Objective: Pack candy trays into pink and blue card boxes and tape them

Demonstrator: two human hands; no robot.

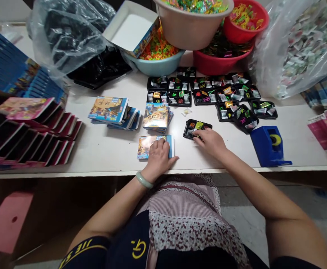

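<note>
Your desk (110, 149) carries it all, and the beige basin (190, 28), beyond the blue tape dispenser (264, 145) and to its left, looks the likeliest big spill: it seems perched on other basins, so a knock from behind the trays could tip it. The cluster of filled black trays (205, 97) sits beyond the dispenser and leftward, packed so close that one careless sleeve might jolt several. Your left hand (160, 152), well left of the dispenser, lies palm down with fingers stretched over a blue box (143, 147), pressing rather than gripping, so leaning harder could slide or dent it. Your right hand (210, 141), nearer the dispenser, curls its fingers over a single black tray (187, 129) (whether they pinch a piece or merely touch, I cannot tell). That tray is left of the dispenser, unlidded; a dragging fingertip could tilt it and scatter its contents. The loose packet (186, 111), left of the dispenser and farther back, could easily get brushed away.
</note>
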